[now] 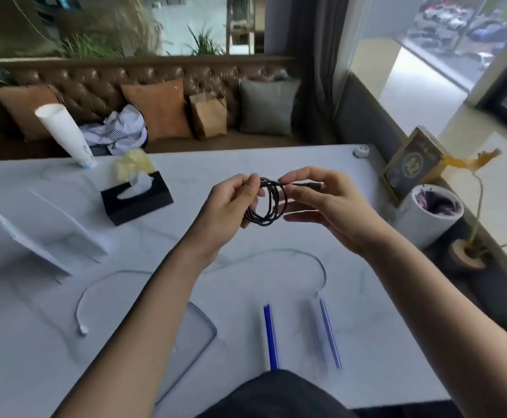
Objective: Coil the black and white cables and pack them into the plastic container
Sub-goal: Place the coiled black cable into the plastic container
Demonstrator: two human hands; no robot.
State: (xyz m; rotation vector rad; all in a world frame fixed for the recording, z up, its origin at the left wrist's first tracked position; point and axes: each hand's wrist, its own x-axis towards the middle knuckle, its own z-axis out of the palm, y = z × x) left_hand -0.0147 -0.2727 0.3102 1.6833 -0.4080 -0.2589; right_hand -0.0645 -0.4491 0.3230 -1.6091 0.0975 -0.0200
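The black cable (269, 214) is wound into a small round coil held in the air above the table's middle. My left hand (231, 203) pinches the coil's left side. My right hand (321, 200) holds the cable's free end, with the plug sticking out between thumb and forefinger. The white cable (318, 263) lies uncoiled on the marble table (186, 176) in a long loop under my arms, one plug at the left (83, 329). A clear plastic container (199, 330) sits near the front edge, partly hidden by my left forearm. Two clear pieces with blue edges (269, 336) lie to its right.
A black tissue box (137, 197) stands left of centre, a white folded stand (41, 233) at far left, a paper cone (65, 134) behind. A white bin (430, 215), a table sign (412, 164) and a small plant (469, 251) line the right edge. A sofa runs behind.
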